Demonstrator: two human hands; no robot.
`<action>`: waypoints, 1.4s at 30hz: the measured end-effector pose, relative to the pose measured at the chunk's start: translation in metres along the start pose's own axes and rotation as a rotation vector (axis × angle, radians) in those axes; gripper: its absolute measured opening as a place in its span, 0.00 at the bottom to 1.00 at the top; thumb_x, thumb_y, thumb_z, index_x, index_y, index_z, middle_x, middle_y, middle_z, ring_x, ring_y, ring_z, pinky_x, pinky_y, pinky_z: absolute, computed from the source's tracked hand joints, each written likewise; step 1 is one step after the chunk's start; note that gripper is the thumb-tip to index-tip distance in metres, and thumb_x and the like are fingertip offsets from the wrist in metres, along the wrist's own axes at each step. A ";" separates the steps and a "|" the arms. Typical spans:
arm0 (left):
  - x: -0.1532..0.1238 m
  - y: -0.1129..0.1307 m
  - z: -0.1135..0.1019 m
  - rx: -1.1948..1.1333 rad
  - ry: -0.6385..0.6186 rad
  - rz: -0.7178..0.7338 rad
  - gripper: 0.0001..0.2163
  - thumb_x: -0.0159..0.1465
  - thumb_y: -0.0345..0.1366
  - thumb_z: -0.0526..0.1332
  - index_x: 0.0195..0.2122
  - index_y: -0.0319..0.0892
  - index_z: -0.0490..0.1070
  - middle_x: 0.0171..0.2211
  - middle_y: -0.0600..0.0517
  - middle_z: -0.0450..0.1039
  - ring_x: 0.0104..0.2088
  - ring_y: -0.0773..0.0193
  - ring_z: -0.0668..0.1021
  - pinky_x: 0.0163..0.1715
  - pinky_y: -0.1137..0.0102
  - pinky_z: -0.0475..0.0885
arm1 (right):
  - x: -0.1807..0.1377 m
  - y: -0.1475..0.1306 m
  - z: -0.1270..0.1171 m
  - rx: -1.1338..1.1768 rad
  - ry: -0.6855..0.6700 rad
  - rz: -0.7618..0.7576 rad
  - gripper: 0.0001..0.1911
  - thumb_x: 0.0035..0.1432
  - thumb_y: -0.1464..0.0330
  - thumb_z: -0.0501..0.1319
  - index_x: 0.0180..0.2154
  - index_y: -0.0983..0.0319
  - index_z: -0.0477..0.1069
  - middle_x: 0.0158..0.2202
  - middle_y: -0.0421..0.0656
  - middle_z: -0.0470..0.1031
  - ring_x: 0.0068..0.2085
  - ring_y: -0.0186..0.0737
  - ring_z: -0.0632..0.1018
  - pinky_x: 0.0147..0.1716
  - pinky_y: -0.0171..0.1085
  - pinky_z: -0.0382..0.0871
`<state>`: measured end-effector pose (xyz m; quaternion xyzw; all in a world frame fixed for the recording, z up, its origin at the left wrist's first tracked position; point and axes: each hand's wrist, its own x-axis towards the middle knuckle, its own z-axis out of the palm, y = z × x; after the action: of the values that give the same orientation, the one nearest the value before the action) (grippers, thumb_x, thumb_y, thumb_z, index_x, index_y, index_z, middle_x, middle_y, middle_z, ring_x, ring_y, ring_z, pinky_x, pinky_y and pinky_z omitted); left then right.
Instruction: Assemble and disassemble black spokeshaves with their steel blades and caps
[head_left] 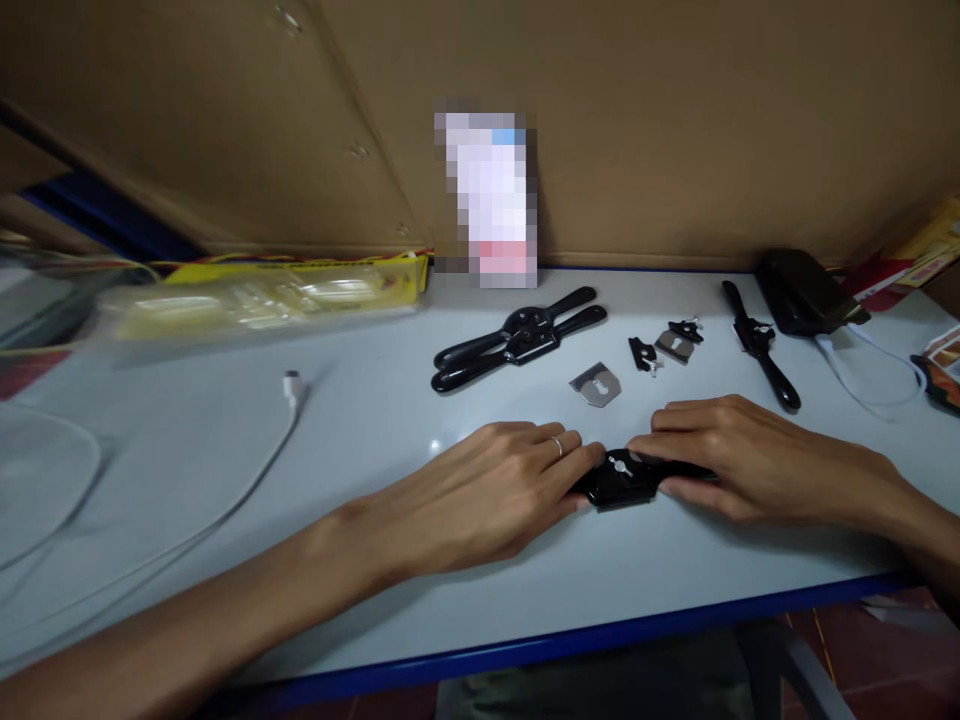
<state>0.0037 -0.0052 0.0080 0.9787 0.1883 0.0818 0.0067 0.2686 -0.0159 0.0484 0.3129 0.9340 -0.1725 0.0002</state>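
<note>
A black spokeshave [621, 486] lies low over the white tabletop, with a silver thumbscrew showing on its middle. My left hand [517, 480], with a ring on one finger, is closed around its left handle. Around the right handle my right hand [739, 455] is closed too, its fingers near the centre. Just beyond my hands rests a flat metal blade [604, 388]. Farther right are a second blade [677, 346] and two black cap pieces with screws, one cap [642, 353] nearer me and the other cap [684, 330] behind. Two black spokeshave bodies [517, 340] lie side by side at the back.
Another spokeshave [759, 340] lies at the right beside a black box-shaped device [806, 290] with a white cable. A blurred phone-like screen [495, 200] leans on the cardboard wall. Plastic-wrapped yellow packets [277, 300] and a white cable [294, 400] are at left. The table's blue edge [570, 636] faces me.
</note>
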 end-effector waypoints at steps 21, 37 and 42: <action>-0.001 -0.001 0.000 -0.056 -0.003 -0.011 0.13 0.74 0.39 0.48 0.51 0.38 0.66 0.33 0.51 0.73 0.29 0.62 0.76 0.29 0.67 0.72 | 0.000 -0.004 0.000 -0.026 0.040 0.024 0.16 0.60 0.75 0.58 0.49 0.63 0.73 0.38 0.45 0.75 0.37 0.41 0.74 0.36 0.38 0.63; 0.001 0.000 -0.002 -0.049 0.001 -0.008 0.11 0.74 0.38 0.50 0.49 0.38 0.67 0.32 0.52 0.73 0.29 0.62 0.75 0.29 0.66 0.70 | 0.004 -0.001 0.011 0.089 0.248 -0.108 0.14 0.65 0.75 0.53 0.44 0.63 0.76 0.31 0.43 0.73 0.31 0.36 0.71 0.32 0.35 0.61; 0.000 0.000 -0.002 -0.051 -0.007 -0.005 0.10 0.74 0.39 0.50 0.44 0.39 0.67 0.32 0.52 0.71 0.29 0.63 0.74 0.28 0.67 0.69 | 0.006 0.004 0.015 0.096 0.231 -0.135 0.18 0.67 0.75 0.53 0.54 0.60 0.74 0.30 0.41 0.72 0.29 0.34 0.70 0.30 0.34 0.60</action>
<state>0.0036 -0.0047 0.0101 0.9780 0.1884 0.0834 0.0326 0.2640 -0.0142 0.0325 0.2666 0.9374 -0.1796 -0.1338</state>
